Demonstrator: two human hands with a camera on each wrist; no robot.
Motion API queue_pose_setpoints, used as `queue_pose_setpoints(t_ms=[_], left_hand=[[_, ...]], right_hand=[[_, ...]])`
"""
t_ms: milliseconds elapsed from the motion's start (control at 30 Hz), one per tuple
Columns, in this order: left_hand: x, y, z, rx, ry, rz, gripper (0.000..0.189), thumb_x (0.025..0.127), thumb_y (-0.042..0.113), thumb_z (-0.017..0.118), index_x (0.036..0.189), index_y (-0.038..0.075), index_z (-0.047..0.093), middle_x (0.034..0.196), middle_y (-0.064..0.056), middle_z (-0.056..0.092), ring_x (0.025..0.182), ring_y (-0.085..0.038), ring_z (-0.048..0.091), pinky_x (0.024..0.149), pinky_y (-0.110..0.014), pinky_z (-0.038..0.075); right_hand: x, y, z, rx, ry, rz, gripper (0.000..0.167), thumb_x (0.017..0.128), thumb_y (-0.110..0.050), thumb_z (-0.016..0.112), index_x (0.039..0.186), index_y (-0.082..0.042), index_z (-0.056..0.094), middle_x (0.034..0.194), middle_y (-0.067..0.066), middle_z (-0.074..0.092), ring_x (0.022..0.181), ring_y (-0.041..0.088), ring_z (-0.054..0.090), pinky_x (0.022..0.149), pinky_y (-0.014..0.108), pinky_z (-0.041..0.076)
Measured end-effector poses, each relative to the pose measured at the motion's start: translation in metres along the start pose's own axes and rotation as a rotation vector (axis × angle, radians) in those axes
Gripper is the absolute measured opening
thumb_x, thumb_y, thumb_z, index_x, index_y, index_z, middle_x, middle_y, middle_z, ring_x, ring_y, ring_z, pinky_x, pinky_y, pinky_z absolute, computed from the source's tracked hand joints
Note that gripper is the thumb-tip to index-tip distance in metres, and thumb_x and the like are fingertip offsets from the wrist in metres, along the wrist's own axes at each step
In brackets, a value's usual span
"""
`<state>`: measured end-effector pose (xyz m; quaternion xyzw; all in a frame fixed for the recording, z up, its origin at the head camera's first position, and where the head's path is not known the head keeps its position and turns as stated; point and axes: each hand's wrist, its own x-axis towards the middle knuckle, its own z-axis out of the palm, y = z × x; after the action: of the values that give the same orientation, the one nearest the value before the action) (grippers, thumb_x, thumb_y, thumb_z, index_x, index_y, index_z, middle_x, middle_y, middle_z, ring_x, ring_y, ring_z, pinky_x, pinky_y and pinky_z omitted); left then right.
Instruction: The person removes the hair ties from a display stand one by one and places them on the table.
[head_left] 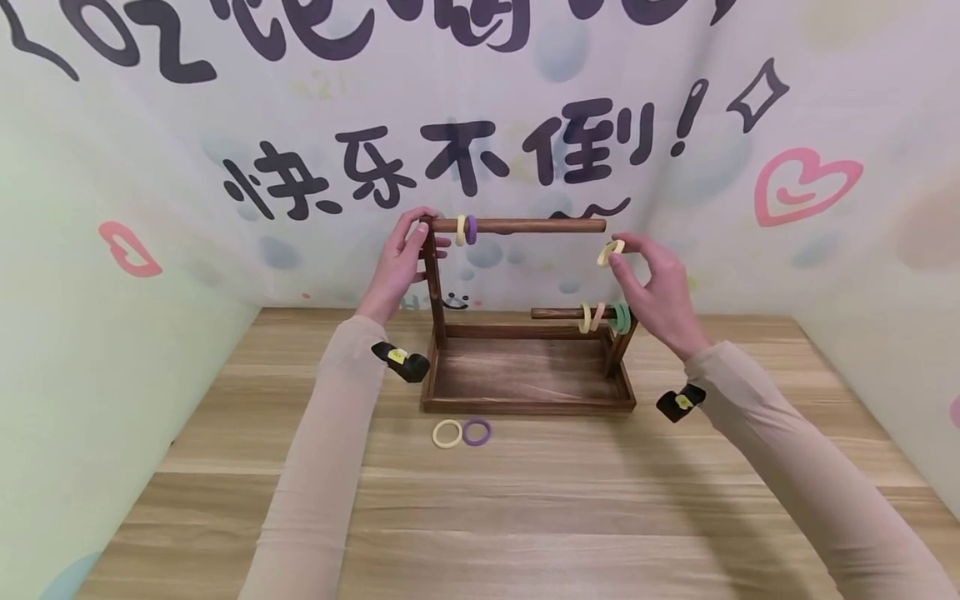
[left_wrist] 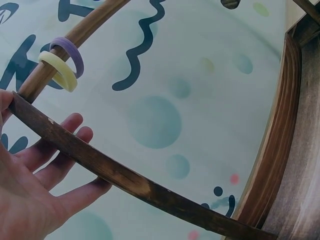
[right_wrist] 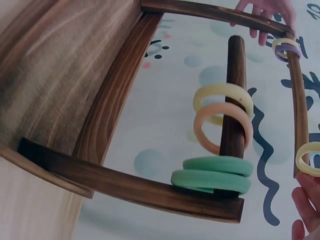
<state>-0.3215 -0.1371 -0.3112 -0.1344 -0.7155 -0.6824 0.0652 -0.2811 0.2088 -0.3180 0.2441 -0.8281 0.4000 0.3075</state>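
Observation:
A dark wooden rack has a tall left post, a long upper rod and a shorter lower rod. My left hand holds the top of the left post, thumb in front and fingers behind it. A yellow ring and a purple ring hang on the upper rod near that post. My right hand pinches another yellow ring just off the upper rod's free right end. On the lower rod hang a yellow ring, a peach ring and two green rings.
A yellow ring and a purple ring lie side by side on the wood-grain table, in front of the rack's tray base. Behind the rack stands a printed wall with dark lettering.

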Motion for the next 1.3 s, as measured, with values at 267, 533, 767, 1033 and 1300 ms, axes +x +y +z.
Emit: queue_pose_setpoints(t_ms=[267, 533, 767, 1033, 1300], left_hand=[[0.001, -0.001, 0.000, -0.016, -0.001, -0.001, 0.027, 0.105, 0.031, 0.038, 0.129, 0.023, 0.050, 0.116, -0.020, 0.063, 0.107, -0.037, 0.059, 0.086, -0.056, 0.047], [0.003, -0.002, 0.000, -0.003, 0.009, -0.007, 0.027, 0.105, 0.031, 0.038, 0.128, 0.025, 0.050, 0.115, -0.018, 0.064, 0.103, -0.031, 0.061, 0.086, -0.055, 0.047], [0.002, -0.002, -0.001, -0.009, 0.000, -0.011, 0.027, 0.105, 0.032, 0.038, 0.129, 0.026, 0.050, 0.116, -0.016, 0.064, 0.104, -0.031, 0.060, 0.084, -0.053, 0.047], [0.000, 0.000, -0.001, -0.005, -0.003, -0.010, 0.027, 0.106, 0.031, 0.037, 0.128, 0.027, 0.050, 0.115, -0.016, 0.064, 0.103, -0.028, 0.061, 0.085, -0.054, 0.046], [0.001, -0.001, -0.001, -0.005, -0.002, -0.016, 0.026, 0.106, 0.031, 0.037, 0.128, 0.027, 0.050, 0.115, -0.015, 0.064, 0.103, -0.028, 0.060, 0.084, -0.053, 0.046]], right_hand=[[-0.010, -0.005, 0.001, 0.014, -0.064, -0.020, 0.030, 0.097, -0.013, 0.059, 0.124, 0.001, 0.059, 0.114, 0.016, 0.064, 0.111, 0.029, 0.055, 0.097, 0.046, 0.037], [-0.019, -0.007, -0.001, 0.053, -0.216, -0.016, 0.030, 0.096, -0.010, 0.059, 0.126, -0.006, 0.060, 0.117, 0.009, 0.064, 0.095, 0.022, 0.060, 0.072, 0.022, 0.048], [-0.026, -0.019, 0.004, 0.119, -0.290, -0.044, 0.032, 0.092, 0.003, 0.062, 0.124, -0.002, 0.060, 0.108, 0.012, 0.066, 0.088, 0.021, 0.062, 0.066, 0.023, 0.050], [-0.033, -0.020, 0.013, 0.163, -0.345, -0.062, 0.032, 0.091, 0.002, 0.064, 0.122, -0.006, 0.062, 0.095, 0.004, 0.067, 0.081, 0.020, 0.062, 0.073, 0.025, 0.050], [-0.046, -0.023, 0.023, 0.181, -0.435, 0.001, 0.028, 0.095, -0.006, 0.061, 0.123, -0.007, 0.061, 0.098, 0.004, 0.067, 0.081, 0.016, 0.063, 0.068, 0.028, 0.052]])
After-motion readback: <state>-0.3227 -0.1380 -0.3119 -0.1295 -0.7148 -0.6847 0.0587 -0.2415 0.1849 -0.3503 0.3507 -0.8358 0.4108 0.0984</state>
